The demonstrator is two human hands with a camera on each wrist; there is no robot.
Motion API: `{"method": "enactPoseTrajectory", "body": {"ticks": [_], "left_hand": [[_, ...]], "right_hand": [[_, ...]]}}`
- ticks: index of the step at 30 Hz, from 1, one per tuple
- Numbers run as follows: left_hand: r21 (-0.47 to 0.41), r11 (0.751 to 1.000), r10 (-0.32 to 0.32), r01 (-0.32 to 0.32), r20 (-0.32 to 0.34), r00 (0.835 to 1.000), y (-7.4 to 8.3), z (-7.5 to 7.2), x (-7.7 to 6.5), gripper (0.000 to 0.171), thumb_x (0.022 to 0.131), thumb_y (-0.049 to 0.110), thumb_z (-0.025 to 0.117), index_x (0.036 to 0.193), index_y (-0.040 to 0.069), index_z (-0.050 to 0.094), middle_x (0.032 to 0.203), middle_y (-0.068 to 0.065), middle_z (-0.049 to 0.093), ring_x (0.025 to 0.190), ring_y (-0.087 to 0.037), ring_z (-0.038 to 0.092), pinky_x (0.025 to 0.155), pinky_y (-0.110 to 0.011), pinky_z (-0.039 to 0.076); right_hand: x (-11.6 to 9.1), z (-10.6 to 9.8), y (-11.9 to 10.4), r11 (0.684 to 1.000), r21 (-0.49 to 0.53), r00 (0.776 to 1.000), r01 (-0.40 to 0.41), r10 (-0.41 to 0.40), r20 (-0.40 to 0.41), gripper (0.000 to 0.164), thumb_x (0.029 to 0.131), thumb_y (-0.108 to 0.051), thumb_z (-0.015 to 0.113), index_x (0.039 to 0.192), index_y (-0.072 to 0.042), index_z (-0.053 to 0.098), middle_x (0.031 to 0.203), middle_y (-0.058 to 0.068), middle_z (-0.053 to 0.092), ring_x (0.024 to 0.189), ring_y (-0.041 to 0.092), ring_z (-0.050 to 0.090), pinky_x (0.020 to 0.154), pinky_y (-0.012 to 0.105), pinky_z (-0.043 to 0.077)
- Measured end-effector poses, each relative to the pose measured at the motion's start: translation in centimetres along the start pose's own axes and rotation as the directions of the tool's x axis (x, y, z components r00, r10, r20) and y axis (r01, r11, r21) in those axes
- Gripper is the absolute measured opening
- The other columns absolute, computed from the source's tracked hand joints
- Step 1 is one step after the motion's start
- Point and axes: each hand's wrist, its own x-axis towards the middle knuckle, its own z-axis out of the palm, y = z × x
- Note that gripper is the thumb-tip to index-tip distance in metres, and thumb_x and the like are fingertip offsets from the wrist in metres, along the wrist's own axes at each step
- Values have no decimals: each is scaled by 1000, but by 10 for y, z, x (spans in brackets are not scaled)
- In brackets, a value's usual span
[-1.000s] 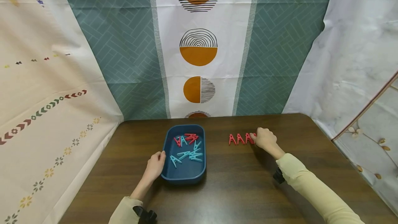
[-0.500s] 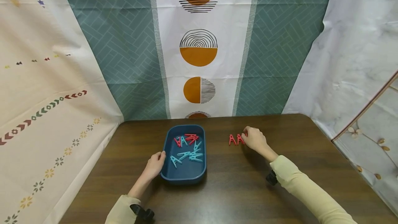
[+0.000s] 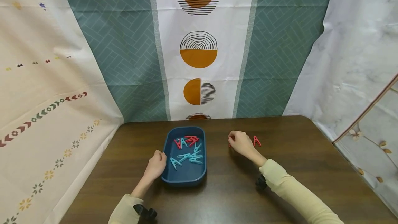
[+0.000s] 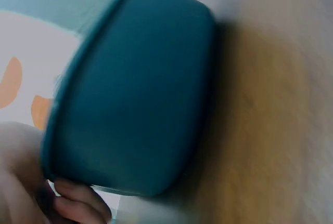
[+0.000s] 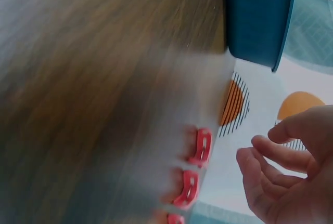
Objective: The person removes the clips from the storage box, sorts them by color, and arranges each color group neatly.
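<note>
My left hand (image 3: 156, 165) grips the left rim of a dark blue plastic tray (image 3: 183, 183), with fingers (image 4: 83, 203) curled at the tray's edge in the left wrist view. Inside lie several light blue clothespins (image 3: 175, 162) and a few red clothespins (image 3: 193, 141). To the tray's right, my right hand (image 3: 244, 144) hovers over a row of red clothespins, hiding most of it; one red clothespin (image 3: 256, 141) shows beyond the hand. The right wrist view has this hand's fingers loosely bent, a gap between thumb and fingertips, and nothing held. Red clothespins (image 5: 201, 147) stand on the table beside it.
The brown wooden table (image 3: 230, 196) has rounded far corners. Behind it hangs a patterned cloth (image 3: 130, 61) in green and white, with a cream cloth (image 3: 62, 120) on the left and a pale marbled one (image 3: 351, 61) on the right.
My right hand has moved left along the row of red clothespins, uncovering the one at the right end. The left hand stays at the tray, whose contents look the same.
</note>
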Motion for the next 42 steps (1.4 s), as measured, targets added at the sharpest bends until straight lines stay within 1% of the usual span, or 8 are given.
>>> {"method": "enactPoseTrajectory", "body": {"ticks": [4,9,16,22,27,33,38,42], "left_hand": [[95,995,33,-28,-50,998,1,6,0,22,101,18,38,105,-2,43,79,-21,61,67,-33,62,56,-43,46],[133,991,6,1,-53,999,3,8,0,26,100,20,37,114,-2,41,83,-24,64,66,-34,63,53,-45,46],[143,989,-24,26,-15,1000,1,8,-1,27,101,22,36,112,-1,44,75,-18,59,64,-29,60,51,-41,45],[164,986,-24,28,-25,999,0,8,-1,27,102,23,35,111,2,48,84,-21,62,71,-35,63,54,-44,46],[168,985,-26,30,-22,999,1,9,0,28,102,24,34,112,2,48,89,-23,63,76,-38,64,56,-47,47],[166,985,-39,40,-9,999,1,9,-1,30,102,25,34,115,2,48,82,-19,61,71,-33,63,55,-44,46],[166,985,-37,37,-7,999,1,9,0,29,102,26,34,113,2,48,75,-16,58,67,-30,60,53,-41,43],[167,985,-34,33,1,999,1,9,0,30,102,25,34,115,2,47,74,-15,57,66,-29,60,52,-41,43]], "right_hand": [[3,7,-8,1000,11,999,27,-27,-20,13,88,-10,61,94,-3,70,79,6,69,61,13,56,57,29,49],[6,12,-18,999,35,999,28,-27,-32,14,88,-10,61,96,-3,70,79,5,67,62,14,54,55,29,46],[6,18,-24,998,52,1000,24,-23,-11,15,89,-11,61,98,-4,70,82,4,68,64,12,54,56,28,47],[9,23,-27,997,49,998,51,-50,-34,13,88,-9,60,95,-5,70,83,5,69,65,13,56,62,32,50],[10,28,-32,995,69,996,72,-69,-47,12,88,-8,60,93,-4,70,83,7,69,65,14,56,64,33,51],[12,31,-39,995,83,998,55,-52,-40,13,89,-9,61,96,-4,70,85,7,69,65,14,54,64,32,52],[17,30,-46,993,90,995,72,-66,-73,13,88,-8,61,97,-5,70,85,6,69,69,16,57,67,34,52],[20,32,-51,991,110,995,77,-69,-72,13,87,-6,61,97,-6,69,85,5,68,71,15,57,66,32,51]]}}
